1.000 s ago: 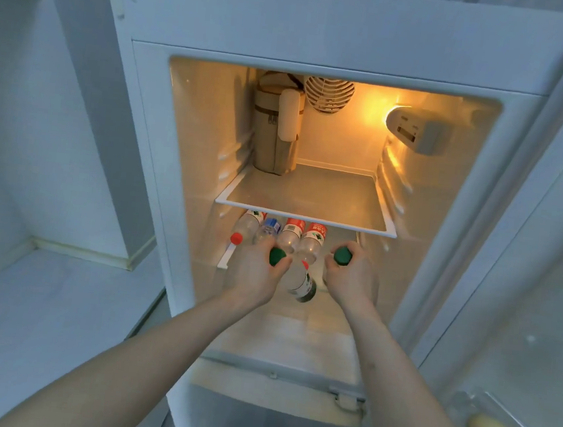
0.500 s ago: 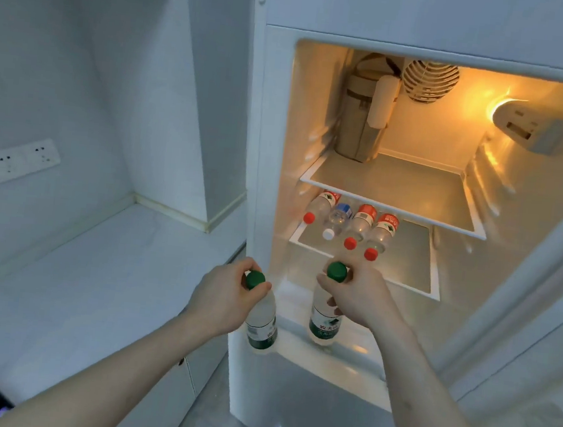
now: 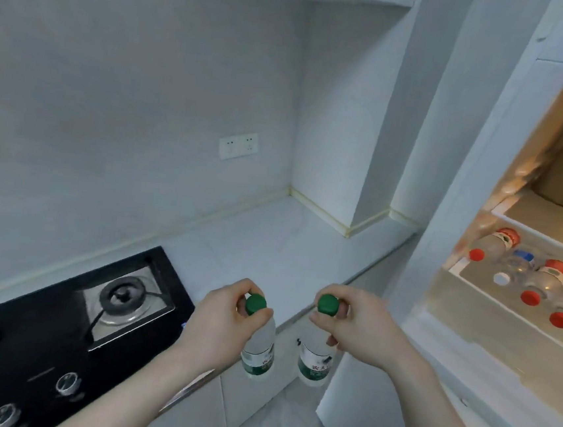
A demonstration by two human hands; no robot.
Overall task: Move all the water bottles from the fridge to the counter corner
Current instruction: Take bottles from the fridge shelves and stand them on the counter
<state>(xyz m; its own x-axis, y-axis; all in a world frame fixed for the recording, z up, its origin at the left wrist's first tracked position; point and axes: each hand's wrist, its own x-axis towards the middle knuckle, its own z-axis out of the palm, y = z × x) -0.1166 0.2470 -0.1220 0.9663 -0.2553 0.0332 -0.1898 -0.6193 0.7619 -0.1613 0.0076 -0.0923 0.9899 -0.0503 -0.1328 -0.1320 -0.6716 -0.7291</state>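
My left hand (image 3: pixel 219 324) grips a clear water bottle (image 3: pixel 259 352) by its green-capped neck. My right hand (image 3: pixel 355 327) holds a second green-capped bottle (image 3: pixel 314 361) the same way. Both bottles hang upright in the air just off the front edge of the white counter (image 3: pixel 280 244). The counter corner (image 3: pixel 291 200) lies bare against the back wall. At the right, the open fridge (image 3: pixel 496 254) shows several more bottles (image 3: pixel 541 283) lying on a shelf, most with red caps and one with a white cap.
A black gas hob (image 3: pixel 67 316) with a burner and knobs fills the counter's left part. A wall socket (image 3: pixel 238 146) sits above the corner. A boxed column (image 3: pixel 378 154) stands between the counter and the fridge. Cabinet doors and grey floor lie below.
Both hands have carried the two green-capped bottles out of the fridge and leftward to the counter's front edge. My view has swung left from the fridge to the counter and hob.
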